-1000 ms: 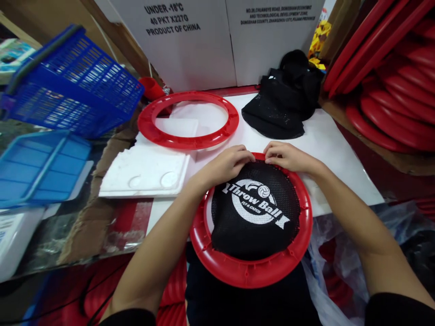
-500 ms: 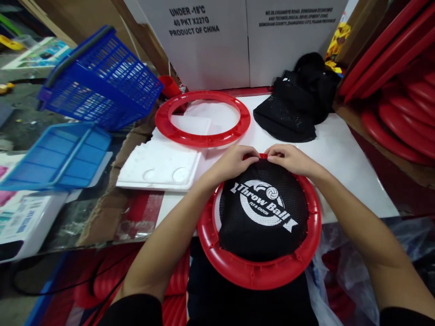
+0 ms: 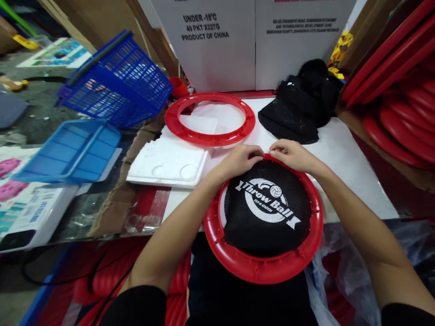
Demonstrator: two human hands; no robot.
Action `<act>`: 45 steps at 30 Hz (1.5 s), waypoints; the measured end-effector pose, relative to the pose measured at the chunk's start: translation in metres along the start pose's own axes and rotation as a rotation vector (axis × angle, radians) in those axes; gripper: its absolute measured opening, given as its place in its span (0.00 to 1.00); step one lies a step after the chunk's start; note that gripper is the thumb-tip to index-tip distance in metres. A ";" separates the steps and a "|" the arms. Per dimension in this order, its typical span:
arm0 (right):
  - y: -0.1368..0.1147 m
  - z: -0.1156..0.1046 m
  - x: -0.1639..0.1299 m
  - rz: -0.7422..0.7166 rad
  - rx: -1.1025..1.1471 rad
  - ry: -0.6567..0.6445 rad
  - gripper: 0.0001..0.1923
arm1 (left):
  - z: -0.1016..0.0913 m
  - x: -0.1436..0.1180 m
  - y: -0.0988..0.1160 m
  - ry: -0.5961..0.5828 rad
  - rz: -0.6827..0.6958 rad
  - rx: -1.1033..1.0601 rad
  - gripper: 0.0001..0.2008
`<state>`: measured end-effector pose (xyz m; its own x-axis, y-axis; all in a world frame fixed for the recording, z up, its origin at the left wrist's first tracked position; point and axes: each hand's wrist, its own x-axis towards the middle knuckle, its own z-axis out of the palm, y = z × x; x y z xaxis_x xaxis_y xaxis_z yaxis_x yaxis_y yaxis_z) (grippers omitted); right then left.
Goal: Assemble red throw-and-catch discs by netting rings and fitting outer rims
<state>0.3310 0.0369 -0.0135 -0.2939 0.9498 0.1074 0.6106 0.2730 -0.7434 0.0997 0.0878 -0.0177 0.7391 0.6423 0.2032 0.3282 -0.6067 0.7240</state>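
The left hand (image 3: 242,159) and the right hand (image 3: 292,155) sit side by side at the far edge of a red ring (image 3: 263,267), fingers curled down, each pinching the top edge of the black mesh (image 3: 268,217) against the ring's rim; the two hands are close together but apart, with a small gap of mesh between the fingertips. The mesh, printed with a white "Throw Ball" logo, lies stretched across the ring's opening directly under and nearer than the hands, and a sliver of white shows through at its left side where it does not reach the rim. The ring rests on the near edge of the white desk (image 3: 343,167) and hangs partly over it, between the forearms. Just beyond the left hand lies a second red ring (image 3: 210,137), bare of mesh, flat on the desk and partly over a white foam tray (image 3: 168,165) that sits to the left of that hand. Beyond the right hand is a heap of black mesh pieces (image 3: 299,113). Farther out to the left stand a tilted blue basket (image 3: 117,83) and a blue tray (image 3: 70,151); well to the right, red rings are stacked (image 3: 404,117). White cartons (image 3: 238,40) rise behind the desk.
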 end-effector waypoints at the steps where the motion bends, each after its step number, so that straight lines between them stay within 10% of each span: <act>1: -0.002 0.001 0.004 -0.044 -0.019 0.000 0.09 | 0.000 0.000 0.000 0.005 -0.004 -0.012 0.07; 10: -0.007 0.007 0.013 -0.084 0.008 -0.154 0.09 | -0.036 -0.020 0.007 -0.192 -0.005 0.295 0.09; 19: -0.013 -0.016 -0.015 -0.010 -0.017 -0.305 0.12 | -0.021 -0.015 0.019 -0.227 -0.003 0.058 0.07; 29: 0.000 0.000 -0.006 0.103 0.244 -0.178 0.14 | -0.030 -0.016 0.022 -0.043 -0.014 0.130 0.07; 45: 0.011 0.017 -0.003 0.021 0.103 -0.054 0.08 | -0.037 -0.017 0.018 -0.149 -0.126 0.141 0.08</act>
<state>0.3264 0.0347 -0.0330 -0.3228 0.9448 0.0570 0.5390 0.2330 -0.8094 0.0715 0.0837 0.0160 0.7624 0.6471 0.0098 0.4944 -0.5922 0.6363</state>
